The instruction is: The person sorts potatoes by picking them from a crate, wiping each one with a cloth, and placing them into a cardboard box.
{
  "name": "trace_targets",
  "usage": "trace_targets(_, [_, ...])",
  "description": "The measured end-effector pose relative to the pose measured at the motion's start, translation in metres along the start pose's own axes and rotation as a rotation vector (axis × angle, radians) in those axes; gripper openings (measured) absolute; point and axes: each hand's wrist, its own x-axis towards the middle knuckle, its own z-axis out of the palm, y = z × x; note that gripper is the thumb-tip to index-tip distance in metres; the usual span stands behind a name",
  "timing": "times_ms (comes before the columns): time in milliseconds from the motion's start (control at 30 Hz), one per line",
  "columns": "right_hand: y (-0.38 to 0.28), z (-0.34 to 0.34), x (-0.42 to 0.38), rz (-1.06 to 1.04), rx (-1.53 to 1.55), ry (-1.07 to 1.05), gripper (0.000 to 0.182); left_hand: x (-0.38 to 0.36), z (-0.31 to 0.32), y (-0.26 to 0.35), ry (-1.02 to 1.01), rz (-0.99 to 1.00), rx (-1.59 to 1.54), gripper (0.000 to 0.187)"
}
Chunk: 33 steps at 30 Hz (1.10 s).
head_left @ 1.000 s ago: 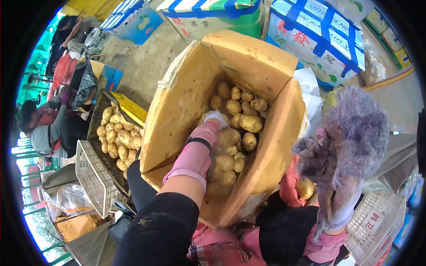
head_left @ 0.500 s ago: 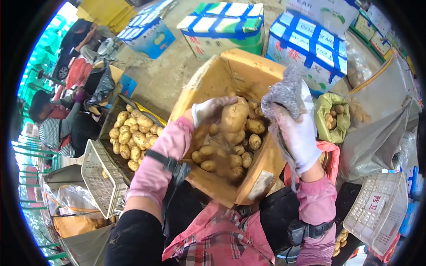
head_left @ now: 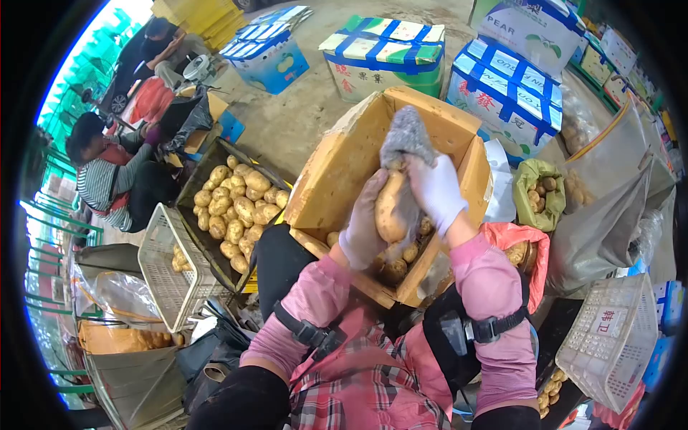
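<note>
A large potato (head_left: 389, 209) is held over the yellow box (head_left: 326, 183) by my left hand (head_left: 363, 223), in a dirty white glove, closed around its left side. My right hand (head_left: 436, 190), also gloved, grips a grey fuzzy cloth (head_left: 406, 136). The cloth lies against the potato's top and right side, and its lower part is blurred. Below both hands, more potatoes (head_left: 394, 271) lie in the box, partly hidden by my hands and sleeves.
Left of the box stands a dark crate of potatoes (head_left: 233, 204), with a white plastic basket (head_left: 168, 269) beside it. Taped cartons (head_left: 383, 57) stand behind. To the right are a green bag (head_left: 537, 193) and a red bag (head_left: 537, 269). A person (head_left: 118, 172) sits at the left.
My right hand has brought the grey cloth leftward onto the potato. My left hand keeps hold of the potato, now tilted more upright. The view has shifted, so the box appears further right.
</note>
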Motion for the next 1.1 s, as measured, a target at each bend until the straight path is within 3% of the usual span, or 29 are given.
trace_targets(67, [0.007,-0.007,0.011,0.204,0.002,0.017,0.026,-0.012,-0.003,0.004,-0.238,-0.106,-0.188,0.053])
trace_targets(100, [0.005,-0.011,0.007,0.281,0.206,-0.016,0.025,-0.011,-0.006,0.005,-0.302,-0.124,-0.237,0.055])
trace_targets(167, [0.0,-0.017,-0.002,-0.059,0.331,-0.145,0.024,-0.01,-0.012,0.004,-0.431,-0.167,-0.329,0.059])
trace_targets(233, [-0.006,-0.007,-0.014,-0.177,0.267,-0.234,0.025,0.008,-0.037,0.008,-0.662,-0.284,-0.423,0.06])
trace_targets(267, [-0.01,-0.001,-0.022,-0.221,0.222,-0.285,0.025,0.007,-0.049,0.006,-0.673,-0.317,-0.348,0.057])
trace_targets(367, [0.0,0.001,-0.015,-0.1,-0.075,-0.141,0.025,0.01,-0.036,-0.012,0.289,-0.023,0.114,0.053])
trace_targets(400, [-0.003,0.001,-0.016,-0.085,-0.144,-0.071,0.026,0.007,-0.034,-0.013,0.072,0.086,0.194,0.049])
trace_targets(533, [-0.015,-0.004,-0.007,0.153,-0.123,-0.111,0.028,-0.027,0.009,0.011,0.188,-0.064,0.171,0.045])
trace_targets(600, [-0.002,0.007,-0.01,0.024,-0.173,-0.115,0.029,-0.024,0.004,0.009,0.193,-0.09,0.087,0.042])
trace_targets(667, [-0.008,0.02,-0.028,-0.159,-0.184,-0.106,0.037,-0.016,-0.026,-0.006,0.153,0.145,0.231,0.042])
trace_targets(700, [-0.006,0.027,-0.033,-0.362,-0.175,-0.128,0.043,-0.01,-0.037,-0.011,0.12,0.255,0.29,0.041])
trace_targets(733, [-0.016,0.031,-0.048,-0.415,-0.375,-0.201,0.052,-0.009,-0.04,-0.01,0.072,0.298,0.272,0.041])
trace_targets(767, [-0.023,0.044,-0.06,-0.367,-0.407,-0.346,0.066,-0.007,-0.045,-0.006,0.013,0.29,0.193,0.041])
trace_targets(833, [-0.023,0.053,-0.074,-0.73,-0.347,-0.49,0.073,-0.02,-0.039,0.012,-0.141,0.168,-0.054,0.041])
trace_targets(933, [-0.022,0.045,-0.054,-0.575,-0.302,-0.367,0.069,0.002,-0.063,0.004,-0.265,0.21,-0.143,0.041])
trace_targets(967, [-0.024,0.039,-0.043,-0.594,-0.423,-0.216,0.065,0.021,-0.077,-0.006,-0.262,0.313,-0.143,0.041])
trace_targets(1033, [-0.024,0.029,-0.028,-0.393,-0.232,-0.065,0.055,0.033,-0.069,-0.017,-0.221,0.493,-0.154,0.042])
trace_targets(1067, [-0.017,0.023,-0.016,-0.192,-0.222,-0.115,0.049,0.013,-0.065,-0.005,-0.136,0.379,0.118,0.045])
trace_targets(1100, [-0.009,0.014,-0.006,0.013,-0.206,-0.161,0.043,0.001,-0.054,0.005,-0.105,0.281,0.173,0.047])
